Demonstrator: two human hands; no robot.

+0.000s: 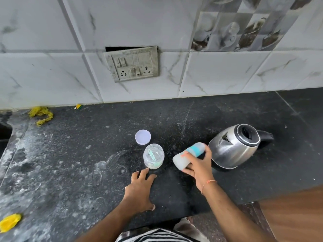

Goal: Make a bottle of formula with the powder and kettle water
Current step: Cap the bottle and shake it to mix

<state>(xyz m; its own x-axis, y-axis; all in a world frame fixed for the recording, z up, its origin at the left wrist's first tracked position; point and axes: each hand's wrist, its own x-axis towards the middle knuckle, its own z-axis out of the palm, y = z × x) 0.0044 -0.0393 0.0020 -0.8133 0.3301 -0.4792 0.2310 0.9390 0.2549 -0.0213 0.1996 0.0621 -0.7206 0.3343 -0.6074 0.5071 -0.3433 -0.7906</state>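
Observation:
My right hand (199, 169) grips a baby bottle (187, 155) with a teal collar and clear cap, tilted nearly on its side above the black counter (87, 163); the bottle looks blurred and holds milky liquid. My left hand (140, 186) rests flat on the counter with fingers spread, just in front of the open clear powder jar (153, 156), which has a teal scoop inside. The jar's white lid (143, 137) lies behind the jar. A steel kettle (234, 147) with a black handle stands right of the bottle, lid open.
A tiled wall with a switch and socket plate (132, 64) rises behind the counter. Yellow scraps (41, 114) lie at the back left and another yellow piece (9, 222) at the front left. The counter's front edge drops to a wooden floor (293, 215) on the right.

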